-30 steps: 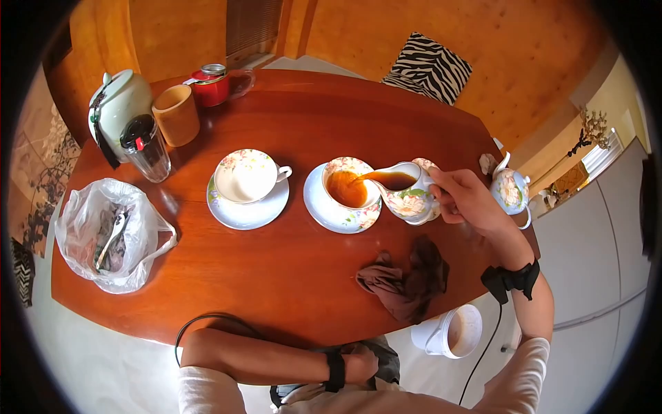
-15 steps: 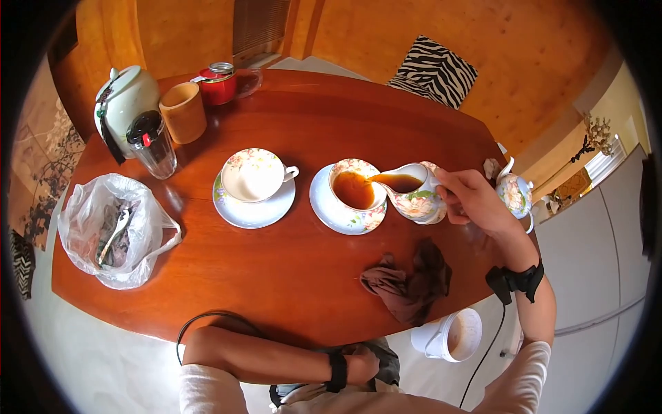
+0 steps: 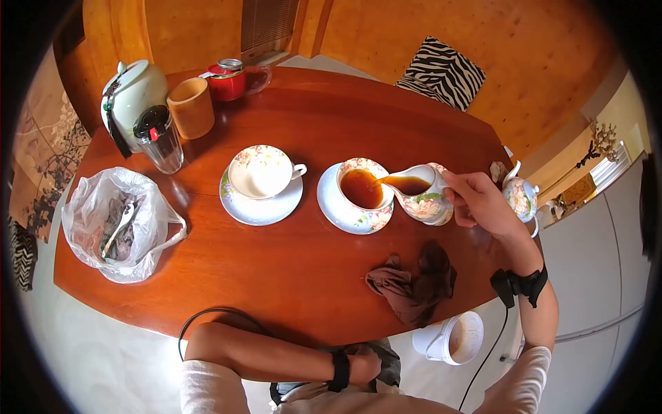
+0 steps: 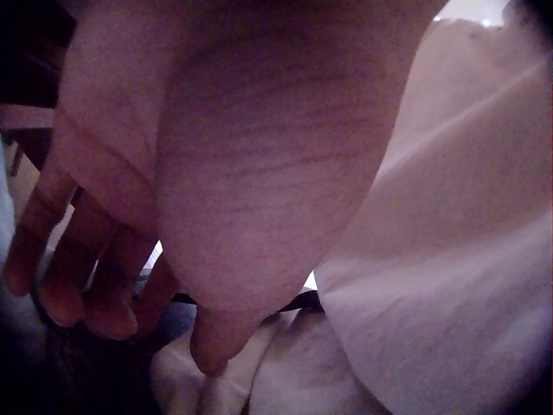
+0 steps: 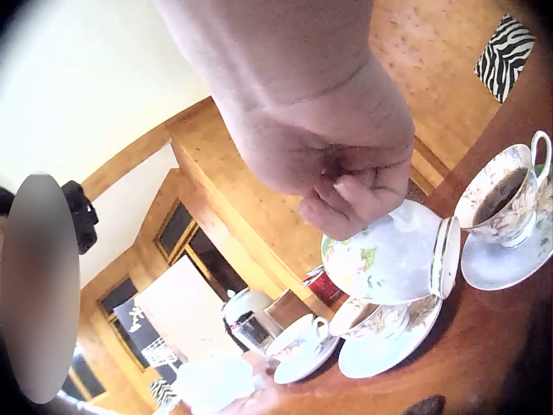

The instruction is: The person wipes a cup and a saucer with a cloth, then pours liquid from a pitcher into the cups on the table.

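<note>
My right hand (image 3: pixel 486 203) grips a floral porcelain creamer jug (image 3: pixel 422 207) at its handle side, tilted left with brown liquid inside. Its spout overhangs the rim of a floral teacup (image 3: pixel 372 218), and a thin stream runs into the amber drink. That cup sits on a pale blue saucer (image 3: pixel 329 210). To its left, a white floral teacup (image 3: pixel 262 172) without visible drink stands on another saucer (image 3: pixel 252 212). The right wrist view shows a further filled teacup (image 5: pixel 501 194) beside the jug. My left hand (image 3: pixel 365 364) rests at my lap, its fingers (image 4: pixel 108 294) hanging loosely.
A floral teapot (image 3: pixel 518 196) stands at the right edge. Near the front lies a brown cloth (image 3: pixel 414 283), above a white bucket (image 3: pixel 452 338) on the floor. Leftward are a plastic bag (image 3: pixel 148 238), a glass tumbler (image 3: pixel 162 148), a wooden cup (image 3: pixel 192 110) and a pale jar (image 3: pixel 138 90).
The drink in the receiving cup has risen and looks darker, while less shows in the jug. The whole scene has shifted slightly right in view; my left hand stays put.
</note>
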`<action>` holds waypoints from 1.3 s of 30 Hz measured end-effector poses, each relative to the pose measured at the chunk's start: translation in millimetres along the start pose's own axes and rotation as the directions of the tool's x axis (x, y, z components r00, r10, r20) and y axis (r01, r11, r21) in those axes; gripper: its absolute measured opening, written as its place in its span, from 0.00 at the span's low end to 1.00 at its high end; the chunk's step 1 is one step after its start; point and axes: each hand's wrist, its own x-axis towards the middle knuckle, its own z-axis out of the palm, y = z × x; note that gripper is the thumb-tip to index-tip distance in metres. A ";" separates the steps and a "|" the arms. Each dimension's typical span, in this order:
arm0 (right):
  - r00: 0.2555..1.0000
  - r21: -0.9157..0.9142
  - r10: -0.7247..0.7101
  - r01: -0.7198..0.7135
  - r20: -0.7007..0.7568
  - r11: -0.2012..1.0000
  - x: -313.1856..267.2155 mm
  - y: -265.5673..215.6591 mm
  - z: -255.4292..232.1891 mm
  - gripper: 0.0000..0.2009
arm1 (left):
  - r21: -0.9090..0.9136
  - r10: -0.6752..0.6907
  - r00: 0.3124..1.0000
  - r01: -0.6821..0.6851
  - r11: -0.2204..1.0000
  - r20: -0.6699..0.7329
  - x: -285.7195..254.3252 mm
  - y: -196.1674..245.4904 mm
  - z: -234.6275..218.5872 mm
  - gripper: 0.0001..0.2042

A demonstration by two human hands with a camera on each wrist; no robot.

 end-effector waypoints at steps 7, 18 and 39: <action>1.000 -0.068 0.026 -0.027 -0.010 0.997 0.1 -0.8 0.4 0.24 | 0.006 -0.005 1.000 0.005 1.000 -0.008 0.5 0.6 0.1 0.09; 1.000 -0.040 0.020 -0.020 0.003 0.999 -0.2 -2.0 0.6 0.23 | 0.060 -0.020 0.998 0.024 0.998 -0.067 -2.8 1.5 0.2 0.08; 0.999 0.224 0.039 -0.034 -0.018 0.974 -1.3 22.9 0.2 0.22 | -0.012 -0.004 0.998 0.003 1.000 -0.059 3.7 0.2 12.8 0.10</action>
